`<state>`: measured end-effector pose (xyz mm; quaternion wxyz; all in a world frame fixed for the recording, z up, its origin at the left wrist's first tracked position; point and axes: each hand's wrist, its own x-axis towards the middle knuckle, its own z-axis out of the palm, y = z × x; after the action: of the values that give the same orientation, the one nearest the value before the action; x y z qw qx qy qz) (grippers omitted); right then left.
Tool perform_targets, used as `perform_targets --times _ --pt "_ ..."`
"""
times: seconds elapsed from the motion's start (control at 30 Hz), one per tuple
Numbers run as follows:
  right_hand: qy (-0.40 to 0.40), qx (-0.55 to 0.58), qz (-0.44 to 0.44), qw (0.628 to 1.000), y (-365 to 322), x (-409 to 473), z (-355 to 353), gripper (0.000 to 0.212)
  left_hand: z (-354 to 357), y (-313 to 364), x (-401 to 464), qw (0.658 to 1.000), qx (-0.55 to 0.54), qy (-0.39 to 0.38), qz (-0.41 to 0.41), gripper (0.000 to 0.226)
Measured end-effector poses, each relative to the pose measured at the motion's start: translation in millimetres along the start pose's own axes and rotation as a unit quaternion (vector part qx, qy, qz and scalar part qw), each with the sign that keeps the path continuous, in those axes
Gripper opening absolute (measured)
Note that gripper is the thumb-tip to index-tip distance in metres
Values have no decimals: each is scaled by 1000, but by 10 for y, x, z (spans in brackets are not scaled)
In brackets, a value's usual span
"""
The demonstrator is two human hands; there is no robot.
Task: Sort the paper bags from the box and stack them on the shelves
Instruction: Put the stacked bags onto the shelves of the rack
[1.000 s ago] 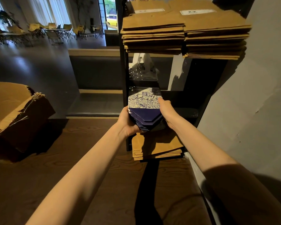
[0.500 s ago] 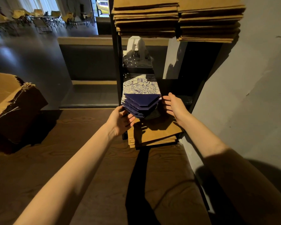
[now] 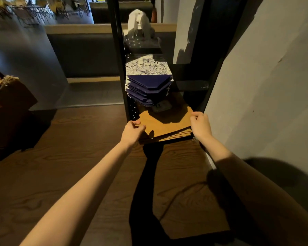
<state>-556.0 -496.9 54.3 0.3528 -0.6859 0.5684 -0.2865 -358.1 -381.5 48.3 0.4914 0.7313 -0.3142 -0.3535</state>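
Head view shows the left hand [image 3: 132,132] and right hand [image 3: 200,126] curled onto the opposite side edges of the brown paper bag stack [image 3: 164,125] on the lowest shelf [image 3: 193,138], below the blue bag stack [image 3: 148,86].

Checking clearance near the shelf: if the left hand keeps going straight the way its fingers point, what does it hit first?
Likely the brown bag stack: the left hand already sits at its left edge, fingers curled toward it. The black shelf post stands just beyond. Depth is unclear, so contact may already exist.
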Motion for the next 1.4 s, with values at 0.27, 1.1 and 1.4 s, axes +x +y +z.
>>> perform_targets --times 0.27,1.1,1.4 --pt "13 -65 16 998 257 192 204 51 211 -248 175 964 243 -52 91 94" --pt "-147 -109 -48 982 381 376 145 97 124 -279 332 968 248 -18 24 75" --pt "-93 -111 -70 987 398 486 228 72 77 -340 485 966 256 0 14 53"
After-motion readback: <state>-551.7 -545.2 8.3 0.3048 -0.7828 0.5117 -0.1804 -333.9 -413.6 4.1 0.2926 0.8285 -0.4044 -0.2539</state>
